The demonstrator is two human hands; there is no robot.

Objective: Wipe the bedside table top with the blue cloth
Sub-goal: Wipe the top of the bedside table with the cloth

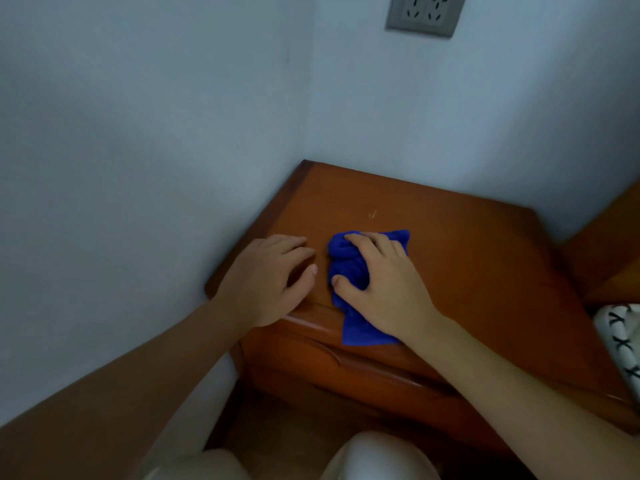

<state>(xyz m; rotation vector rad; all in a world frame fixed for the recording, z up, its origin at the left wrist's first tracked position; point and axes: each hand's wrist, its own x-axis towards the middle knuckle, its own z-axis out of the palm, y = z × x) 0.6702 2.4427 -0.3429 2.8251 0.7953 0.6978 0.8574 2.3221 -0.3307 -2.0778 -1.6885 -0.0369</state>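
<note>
The right hand [384,282] covers the middle of the blue cloth [349,258]; above the bedside table [467,271], the wall socket [424,13] is cropped, as is patterned fabric [620,344] beside the table

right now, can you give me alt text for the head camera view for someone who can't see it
A person's right hand presses a crumpled blue cloth onto a wooden bedside table set in a pale wall corner, the cloth's near end hanging over the front edge. The left hand rests flat on the top beside it, and a wall socket sits above.

No readable text, labels, brands or numbers anywhere; wall socket [425,13] plate unmarked.
</note>
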